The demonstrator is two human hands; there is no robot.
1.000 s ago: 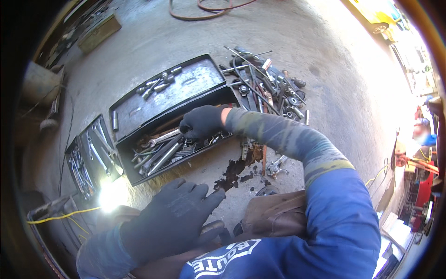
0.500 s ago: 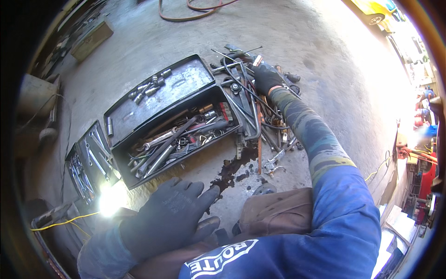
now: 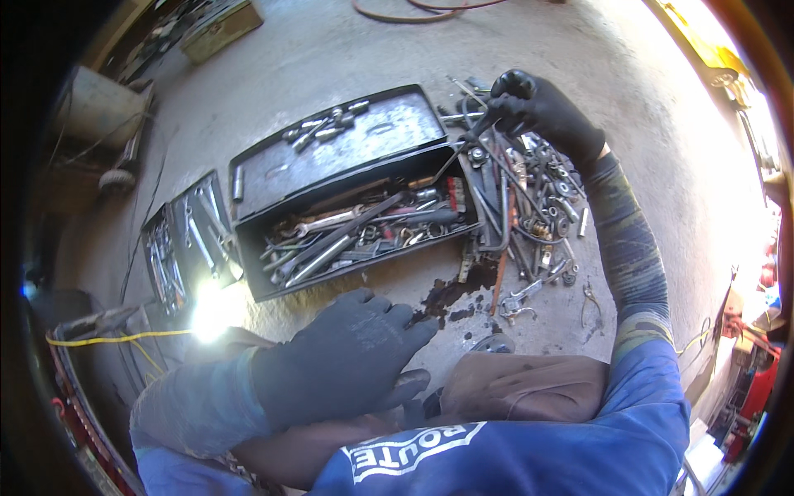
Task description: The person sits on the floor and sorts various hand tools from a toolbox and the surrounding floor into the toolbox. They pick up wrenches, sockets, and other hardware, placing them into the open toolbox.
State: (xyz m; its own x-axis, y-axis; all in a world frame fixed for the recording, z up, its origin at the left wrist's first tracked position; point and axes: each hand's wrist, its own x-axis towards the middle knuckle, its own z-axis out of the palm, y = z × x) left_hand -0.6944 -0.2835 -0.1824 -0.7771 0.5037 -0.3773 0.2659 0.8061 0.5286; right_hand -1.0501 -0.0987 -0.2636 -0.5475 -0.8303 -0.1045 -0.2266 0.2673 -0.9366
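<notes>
My right hand (image 3: 542, 116), in a black glove, is raised over the tool pile with its fingers curled around a dark slim tool (image 3: 478, 131). That tool slants down and left toward the toolbox; its exact kind is unclear. Below the hand lies a heap of loose tools (image 3: 538, 198), with sockets, rods and nuts among them. My left hand (image 3: 343, 351), gloved too, hovers above my lap with fingers stretched out, holding nothing. In front of it stands the long black toolbox (image 3: 364, 258), crowded with wrenches, a ratchet-like bar and small metal parts.
Several sockets (image 3: 327, 126) rest in the toolbox's opened lid (image 3: 380, 132). Left of it, a wrench case (image 3: 192, 227) lies open beside a glaring work light (image 3: 217, 314) on a yellow cord (image 3: 124, 337). A dark oil stain (image 3: 451, 302) and pliers (image 3: 590, 307) are on the concrete.
My right hand has lifted out of the heap and moved right, bringing the slim tool up. More of the heap shows. The view has shifted; my left hand stays spread.
</notes>
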